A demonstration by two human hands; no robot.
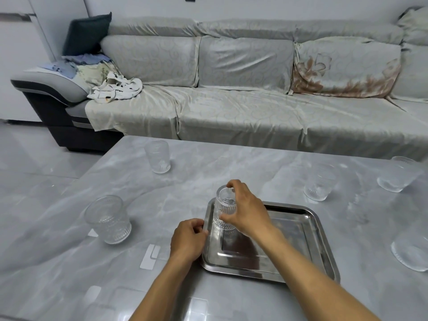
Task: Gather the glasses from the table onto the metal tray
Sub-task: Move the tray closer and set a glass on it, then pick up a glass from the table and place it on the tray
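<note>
A square metal tray (308,230) lies on the grey marble-look table near its front middle. My right hand (245,212) grips a ribbed clear glass (225,209) over the tray's far-left corner; the glass's base is at or just above the tray floor. My left hand (187,239) pinches the tray's left rim. Other clear glasses stand on the table: one at the near left (107,220), one at the far left (158,159), one right of the tray (318,185), one at the far right (397,176), and one cut off by the right edge (410,251).
The table (162,200) has white stickers (150,256) on its surface by my left wrist. A long sofa (243,107) with a grey cover runs behind the table, with clothes (115,88) piled at its left end. Grey tiled floor lies to the left.
</note>
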